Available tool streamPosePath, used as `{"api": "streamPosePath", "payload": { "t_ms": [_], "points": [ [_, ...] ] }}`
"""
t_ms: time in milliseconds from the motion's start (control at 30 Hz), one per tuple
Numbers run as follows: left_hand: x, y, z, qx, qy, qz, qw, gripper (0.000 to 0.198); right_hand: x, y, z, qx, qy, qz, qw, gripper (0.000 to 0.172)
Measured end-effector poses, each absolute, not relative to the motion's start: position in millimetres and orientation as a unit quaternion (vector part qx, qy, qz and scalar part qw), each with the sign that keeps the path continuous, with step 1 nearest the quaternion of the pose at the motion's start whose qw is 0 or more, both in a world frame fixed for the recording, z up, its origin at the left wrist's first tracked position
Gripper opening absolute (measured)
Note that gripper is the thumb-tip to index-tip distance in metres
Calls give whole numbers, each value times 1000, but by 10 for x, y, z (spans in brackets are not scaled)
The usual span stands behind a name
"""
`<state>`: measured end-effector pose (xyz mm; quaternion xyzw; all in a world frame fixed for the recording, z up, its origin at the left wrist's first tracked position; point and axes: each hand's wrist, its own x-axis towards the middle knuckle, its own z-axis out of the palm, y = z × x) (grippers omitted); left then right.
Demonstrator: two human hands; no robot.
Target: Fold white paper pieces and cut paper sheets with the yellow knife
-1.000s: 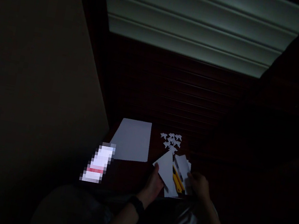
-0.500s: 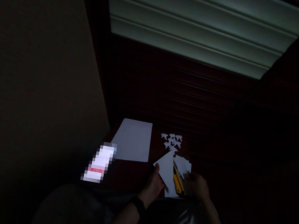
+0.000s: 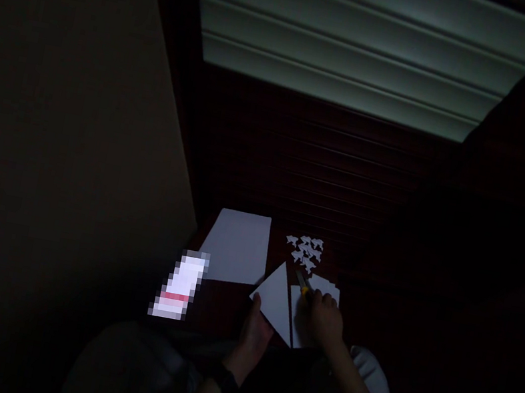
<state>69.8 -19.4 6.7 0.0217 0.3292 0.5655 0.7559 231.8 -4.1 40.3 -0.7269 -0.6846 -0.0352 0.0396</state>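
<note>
My left hand [image 3: 258, 328], a dark band on its wrist, grips a folded white paper triangle [image 3: 276, 299] by its lower left edge, thumb on top. My right hand [image 3: 326, 321] is closed around a yellow utility knife [image 3: 305, 291]. The knife's tip points up and to the left, a short way right of the triangle; most of the handle is hidden in the hand. Beneath the right hand lie white paper sheets [image 3: 325, 287], partly covered by it. Small cut-out paper shapes [image 3: 306, 250] are heaped just beyond the knife.
A large white sheet [image 3: 237, 246] lies at the left of the dark table [image 3: 223, 305]. In front of it is a bright, pixelated phone-like rectangle [image 3: 179, 285]. A wall [image 3: 71, 156] rises on the left and a slatted panel [image 3: 350, 43] behind. The scene is very dim.
My right hand has picked up the yellow utility knife from the papers and moved left. My left hand has shifted the paper triangle left, away from the stack.
</note>
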Motion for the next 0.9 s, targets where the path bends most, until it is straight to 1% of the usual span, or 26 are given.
{"api": "streamPosePath", "payload": {
  "t_ms": [67, 167, 333, 433, 500, 733, 800, 900],
  "points": [
    [696, -198, 46, 28, 321, 561, 763, 50, 2297, -16, 369, -728, -684, -37, 23, 25],
    [693, -200, 13, 38, 308, 553, 773, 51, 2276, 0, 344, -722, -690, -51, 10, 18],
    [669, -223, 19, 54, 281, 530, 798, 52, 2192, 14, 293, -725, -684, -78, 12, 19],
    [661, -233, 43, 59, 275, 523, 805, 53, 2173, 61, 234, -737, -674, -50, 17, 20],
    [658, -233, 50, 57, 280, 521, 804, 54, 2198, 106, 207, -745, -666, -10, 29, 20],
    [648, -242, 63, 50, 281, 517, 807, 55, 2496, 228, 309, -768, -592, 198, 142, 18],
    [658, -250, 88, 48, 282, 519, 806, 54, 2568, 221, 344, -764, -573, 234, 180, 17],
    [678, -263, 140, 44, 291, 513, 806, 55, 2593, 175, 366, -750, -564, 255, 236, 18]
  ]
}}
